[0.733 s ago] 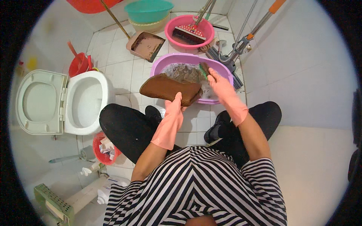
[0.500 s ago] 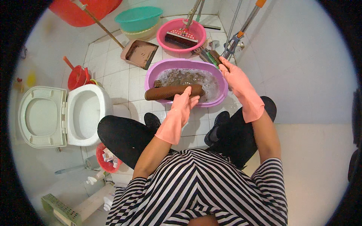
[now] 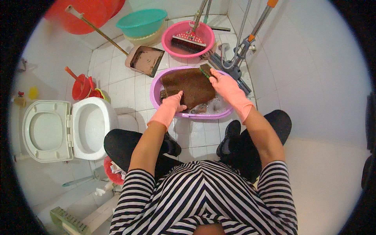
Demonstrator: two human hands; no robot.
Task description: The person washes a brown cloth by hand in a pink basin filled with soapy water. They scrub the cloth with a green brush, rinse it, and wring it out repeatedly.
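Observation:
A brown mat (image 3: 190, 84), wet-looking, is spread over the purple basin (image 3: 156, 102) and covers most of the soapy water (image 3: 219, 105) in it. My left hand (image 3: 169, 109), in a pink rubber glove, holds the mat at its near left edge, fingers on top and thumb toward the right. In the same kind of glove, my right hand (image 3: 227, 89) grips a scrub brush (image 3: 206, 70) with a brown back and green bristles. The brush is at the mat's far right corner, its underside mostly hidden.
Behind the basin stand a pink tub (image 3: 166, 45) with a broom (image 3: 190, 38) and a teal basin (image 3: 141, 22). A dustpan (image 3: 147, 60) lies at the far left, mops (image 3: 231, 66) lean at the right. Left of me are a toilet (image 3: 94, 127) and red dippers (image 3: 81, 88).
The mat, rolled before, now lies spread across the basin. My right hand has brought the brush left and down to it. My left hand has shifted left along the near edge.

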